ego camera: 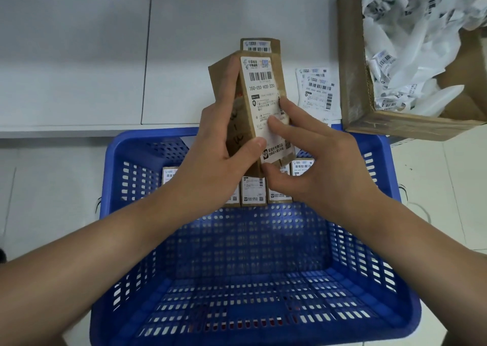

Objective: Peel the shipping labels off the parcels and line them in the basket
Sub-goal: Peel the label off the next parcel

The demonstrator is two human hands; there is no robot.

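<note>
Blue perforated plastic basket [369, 306] below us; our left hand [218, 140] grips the brown cardboard parcel [224, 82] steady so our right hand [319, 161] fingertips pick its white shipping label [261, 92].

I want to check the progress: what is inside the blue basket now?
A row of labelled parcels stands along the far wall of the blue basket; the near floor shows only holes. The left hand and right hand cover part of the row, so I cannot count them.

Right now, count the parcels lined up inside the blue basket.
5 parcels, in one row along the basket's far wall: one left, three middle, one right. The left hand may hide others.
</note>
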